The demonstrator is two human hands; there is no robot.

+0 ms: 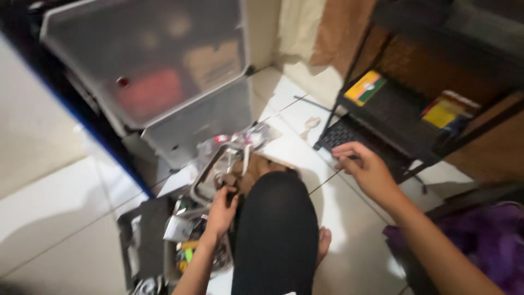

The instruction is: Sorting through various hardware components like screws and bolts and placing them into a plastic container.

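A: Bright indoor light glares off the white floor tiles (pixel 65 218); the whole frame is motion-blurred.

B: Beyond those tiles, the dark shelf (pixel 398 120) sits underexposed, and soft shadow pools beside the knee (pixel 275 229).

Translucent plastic drawer unit (pixel 158 71), black metal shelf (pixel 382 117) with yellow packets (pixel 364 87), purple cloth (pixel 491 240), white tiled floor (pixel 54 218).

We note a white tiled floor (pixel 49 218) with dark grout lines, a black metal shelf unit (pixel 393 109) at right, and a cream curtain (pixel 297 27) against the far wall.
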